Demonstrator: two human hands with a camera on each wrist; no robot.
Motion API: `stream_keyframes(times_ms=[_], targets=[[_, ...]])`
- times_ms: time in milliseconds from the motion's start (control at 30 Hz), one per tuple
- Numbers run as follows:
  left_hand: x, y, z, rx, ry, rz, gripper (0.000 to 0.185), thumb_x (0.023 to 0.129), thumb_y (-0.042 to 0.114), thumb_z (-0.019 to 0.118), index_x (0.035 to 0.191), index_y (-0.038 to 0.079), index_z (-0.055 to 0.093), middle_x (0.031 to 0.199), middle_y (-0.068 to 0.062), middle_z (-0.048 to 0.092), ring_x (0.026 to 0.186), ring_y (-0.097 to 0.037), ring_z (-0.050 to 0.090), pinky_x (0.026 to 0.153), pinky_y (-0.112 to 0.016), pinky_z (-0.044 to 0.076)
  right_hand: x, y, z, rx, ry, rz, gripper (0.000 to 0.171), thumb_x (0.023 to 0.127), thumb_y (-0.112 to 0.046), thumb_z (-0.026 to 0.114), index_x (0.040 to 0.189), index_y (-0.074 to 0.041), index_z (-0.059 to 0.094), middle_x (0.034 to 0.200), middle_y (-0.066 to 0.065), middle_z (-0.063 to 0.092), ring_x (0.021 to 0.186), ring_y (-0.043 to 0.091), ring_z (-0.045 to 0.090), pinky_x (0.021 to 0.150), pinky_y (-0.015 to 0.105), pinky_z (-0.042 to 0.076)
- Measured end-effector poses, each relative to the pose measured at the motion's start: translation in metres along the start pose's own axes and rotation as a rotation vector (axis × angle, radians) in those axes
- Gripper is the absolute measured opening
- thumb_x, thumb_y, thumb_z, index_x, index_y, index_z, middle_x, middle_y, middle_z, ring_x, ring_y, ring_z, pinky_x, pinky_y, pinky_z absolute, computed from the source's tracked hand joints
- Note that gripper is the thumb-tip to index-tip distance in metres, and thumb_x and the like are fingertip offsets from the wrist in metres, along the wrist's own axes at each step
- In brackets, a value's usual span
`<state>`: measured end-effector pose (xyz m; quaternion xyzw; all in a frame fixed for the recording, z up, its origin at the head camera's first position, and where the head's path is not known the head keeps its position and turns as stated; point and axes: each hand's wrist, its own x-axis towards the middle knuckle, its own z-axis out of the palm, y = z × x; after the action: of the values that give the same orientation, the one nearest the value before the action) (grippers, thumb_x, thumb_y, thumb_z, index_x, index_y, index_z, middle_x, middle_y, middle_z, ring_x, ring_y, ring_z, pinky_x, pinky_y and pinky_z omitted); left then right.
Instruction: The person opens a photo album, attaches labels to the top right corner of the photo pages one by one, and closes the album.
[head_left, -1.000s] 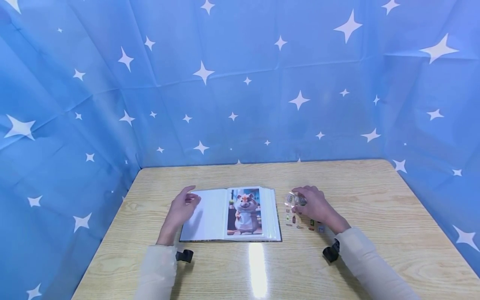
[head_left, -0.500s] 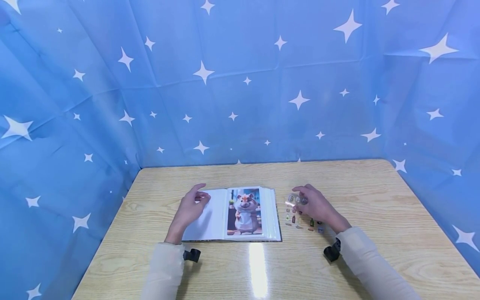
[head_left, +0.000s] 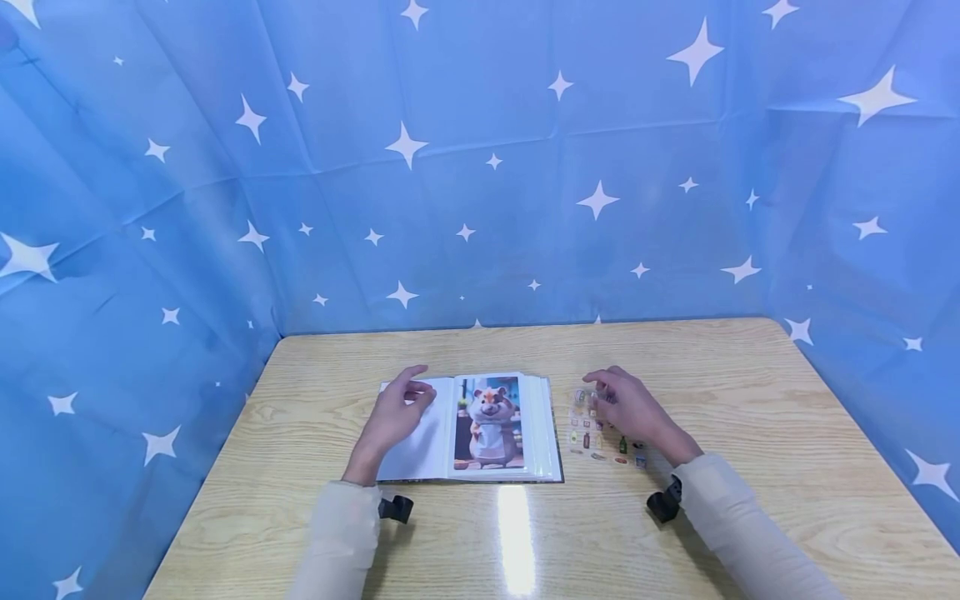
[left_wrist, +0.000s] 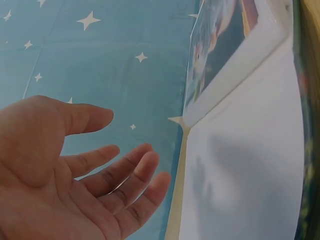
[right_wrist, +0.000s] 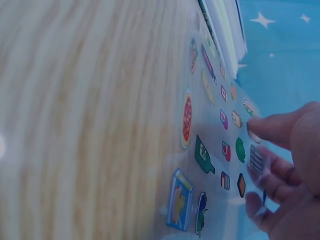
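Observation:
A photo album (head_left: 412, 454) lies spread on the table, its left page blank white. Its right page shows a picture of a cartoon hamster (head_left: 489, 425) in a white apron. My left hand (head_left: 397, 414) hovers over the blank page, palm turned inward, fingers loosely bent with nothing between them; in the left wrist view the hand (left_wrist: 95, 175) is apart from the page. To the album's right is a clear sticker sheet (head_left: 592, 454) with small food stickers. My right hand (head_left: 633, 408) pinches its far edge; in the right wrist view, fingers (right_wrist: 277, 175) show partly behind the sheet.
The wooden table (head_left: 750, 400) ends at a blue curtain (head_left: 495, 242) with white stars, behind and on both sides. Each wrist carries a black camera mount, one on the right wrist (head_left: 663, 502). A bright light reflection (head_left: 515, 537) lies on the table before the album.
My left hand has moved right over the blank page. The right hand has barely moved, while the far part of the sticker sheet, raised and shiny before, now looks flatter.

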<state>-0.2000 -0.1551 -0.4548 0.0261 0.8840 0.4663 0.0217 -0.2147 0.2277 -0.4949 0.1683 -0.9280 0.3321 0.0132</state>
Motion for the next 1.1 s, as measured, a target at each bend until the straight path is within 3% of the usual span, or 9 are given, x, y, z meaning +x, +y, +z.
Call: stream_keyframes(times_ms=[233, 533, 900, 1100], targets=[[0.001, 0.008, 0.015, -0.020, -0.037, 0.034, 0.047, 0.099, 0.017, 0.060, 0.145, 0.012, 0.049, 0.113, -0.008, 0.068, 0.109, -0.028, 0.063, 0.085, -0.040, 0.055, -0.001, -0.006, -0.004, -0.004, 0.016, -0.014, 0.035, 0.094, -0.004, 0.064, 0.129, -0.002, 0.062, 0.100, 0.007, 0.060, 0.080, 0.014, 0.055, 0.064, 0.028, 0.047], [0.001, 0.021, 0.045, -0.062, -0.165, 0.085, 0.046, 0.101, 0.020, 0.057, 0.145, 0.011, 0.048, 0.116, -0.007, 0.067, 0.108, -0.025, 0.063, 0.084, -0.038, 0.055, -0.003, -0.010, -0.007, 0.028, 0.021, -0.024, 0.038, 0.095, -0.007, 0.064, 0.132, -0.005, 0.059, 0.106, 0.008, 0.062, 0.084, 0.016, 0.056, 0.067, 0.030, 0.048], [-0.002, 0.051, 0.096, -0.103, -0.264, 0.172, 0.047, 0.101, 0.022, 0.058, 0.145, 0.011, 0.049, 0.115, -0.002, 0.067, 0.106, -0.018, 0.064, 0.089, -0.036, 0.053, -0.006, -0.020, -0.013, 0.082, 0.066, -0.067, 0.035, 0.094, -0.007, 0.067, 0.128, -0.005, 0.061, 0.103, 0.008, 0.064, 0.081, 0.016, 0.057, 0.059, 0.026, 0.048], [-0.003, 0.067, 0.123, -0.131, -0.267, 0.143, 0.050, 0.099, 0.019, 0.060, 0.146, 0.014, 0.046, 0.120, -0.006, 0.067, 0.108, -0.016, 0.065, 0.087, -0.032, 0.054, -0.005, -0.028, -0.014, 0.096, 0.094, -0.098, 0.035, 0.092, -0.006, 0.069, 0.126, -0.007, 0.062, 0.099, 0.007, 0.066, 0.078, 0.016, 0.058, 0.060, 0.026, 0.049]])
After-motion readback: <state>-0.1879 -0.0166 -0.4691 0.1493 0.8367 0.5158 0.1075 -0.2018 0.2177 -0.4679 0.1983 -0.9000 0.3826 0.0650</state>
